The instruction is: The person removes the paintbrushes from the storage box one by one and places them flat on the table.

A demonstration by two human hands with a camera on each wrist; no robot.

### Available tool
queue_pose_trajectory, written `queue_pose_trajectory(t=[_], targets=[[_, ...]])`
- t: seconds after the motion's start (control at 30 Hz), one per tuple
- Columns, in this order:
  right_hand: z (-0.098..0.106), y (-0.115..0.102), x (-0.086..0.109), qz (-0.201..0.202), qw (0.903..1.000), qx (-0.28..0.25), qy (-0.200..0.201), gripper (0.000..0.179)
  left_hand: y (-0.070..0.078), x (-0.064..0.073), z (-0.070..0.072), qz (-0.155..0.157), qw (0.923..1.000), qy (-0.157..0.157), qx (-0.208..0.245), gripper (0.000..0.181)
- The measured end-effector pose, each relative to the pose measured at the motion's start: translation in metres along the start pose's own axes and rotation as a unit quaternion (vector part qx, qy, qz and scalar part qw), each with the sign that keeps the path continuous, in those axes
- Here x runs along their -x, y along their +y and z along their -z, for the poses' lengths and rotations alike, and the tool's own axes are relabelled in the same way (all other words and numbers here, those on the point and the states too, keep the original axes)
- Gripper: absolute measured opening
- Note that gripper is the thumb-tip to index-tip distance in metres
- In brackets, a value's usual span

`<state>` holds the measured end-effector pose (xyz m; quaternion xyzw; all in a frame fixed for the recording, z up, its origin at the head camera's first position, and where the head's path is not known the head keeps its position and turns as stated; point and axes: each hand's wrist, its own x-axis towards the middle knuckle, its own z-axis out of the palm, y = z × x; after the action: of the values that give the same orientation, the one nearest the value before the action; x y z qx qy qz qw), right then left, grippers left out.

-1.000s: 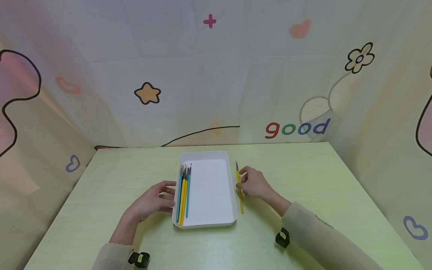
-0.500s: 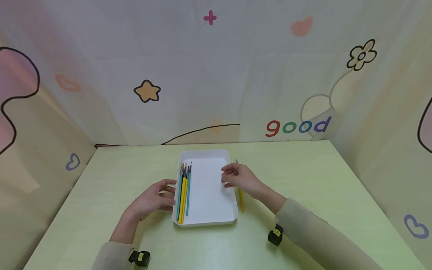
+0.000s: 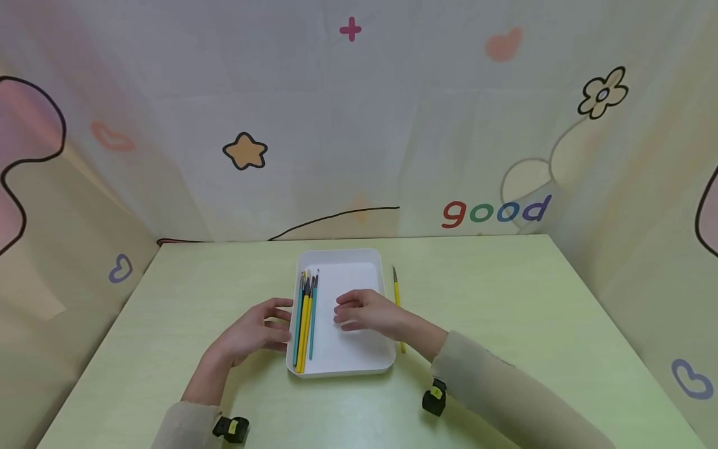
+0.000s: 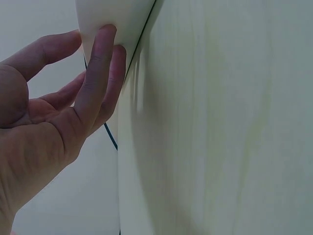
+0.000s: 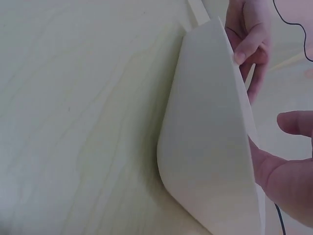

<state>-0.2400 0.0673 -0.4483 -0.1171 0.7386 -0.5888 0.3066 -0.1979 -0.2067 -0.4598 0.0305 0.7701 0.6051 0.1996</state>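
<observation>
A white rectangular tray [image 3: 352, 368] lies on the table, with several teal and yellow paintbrushes [image 3: 305, 330] side by side along its left wall. My left hand [image 3: 255, 333] touches the tray's left side with its fingertips; in the left wrist view the straight fingers [image 4: 100, 63] rest against the white wall. Over the middle of the tray hovers my right hand [image 3: 367, 310], fingers loosely bent and nothing seen between them. On the table just right of the tray lies one yellow paintbrush [image 3: 396, 290], partly hidden by my right wrist.
The pale wooden table [image 3: 505, 299] extends to both sides of the tray. Behind it hangs a cloth backdrop [image 3: 336, 125] printed with a star, hearts and the word good. Each sleeve has a small black camera [image 3: 434, 398] at the wrist.
My right hand has left the yellow paintbrush beside the tray and moved left over the tray. That brush stays on the table. My left hand has kept its place.
</observation>
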Motion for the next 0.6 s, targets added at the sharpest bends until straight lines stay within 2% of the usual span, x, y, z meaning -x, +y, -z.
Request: queue_pose_trajectory(t=[0.17,0.37,0.6], targets=[[-0.012,-0.001,-0.006,-0.007,0.9999,-0.006,-0.009,0.051,-0.001,0.000,0.001,-0.002,1.0000,-0.005,0.001,0.069],[-0.025,0.000,-0.014,-0.011,0.9995,-0.012,0.026,0.051,-0.001,-0.001,0.002,-0.004,0.9999,-0.008,0.005,0.068],[-0.038,0.002,-0.021,-0.013,0.9988,-0.026,0.040,0.054,-0.001,-0.002,0.002,-0.002,0.9999,-0.013,0.008,0.069]])
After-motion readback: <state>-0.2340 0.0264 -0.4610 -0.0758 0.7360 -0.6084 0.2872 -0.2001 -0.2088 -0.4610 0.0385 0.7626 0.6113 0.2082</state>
